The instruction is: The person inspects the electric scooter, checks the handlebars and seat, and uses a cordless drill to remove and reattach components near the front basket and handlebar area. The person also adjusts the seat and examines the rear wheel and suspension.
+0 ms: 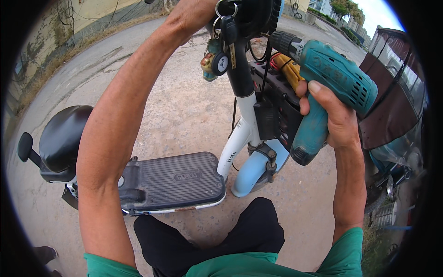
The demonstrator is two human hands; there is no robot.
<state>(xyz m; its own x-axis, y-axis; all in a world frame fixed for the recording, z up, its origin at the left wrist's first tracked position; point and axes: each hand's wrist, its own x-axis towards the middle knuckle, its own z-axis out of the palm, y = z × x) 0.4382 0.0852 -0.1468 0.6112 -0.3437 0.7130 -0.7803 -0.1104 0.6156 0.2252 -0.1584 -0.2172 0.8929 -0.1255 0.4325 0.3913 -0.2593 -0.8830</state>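
My right hand [334, 115] is wrapped round the grip of a teal cordless drill [334, 74]. The drill's black chuck [285, 44] points left, and its thin bit [265, 34] reaches the black housing [254, 16] at the head of an electric scooter; whether it touches is hard to make out. At the top edge, my left hand [196, 16] lies against the left side of that housing, its fingers hidden. Keys [229, 30] hang from rings in front of the steering column [242, 78], along with a round black-and-white tag [221, 63] and a colourful figurine charm [210, 60].
Below my left forearm are the scooter's ribbed black footboard [175, 180] and black seat [67, 134]. A black front basket [281, 87] carries a yellow tool [288, 69]. The light-blue front fender [254, 177] stands near my knees. A maroon-covered vehicle [392, 101] is at right.
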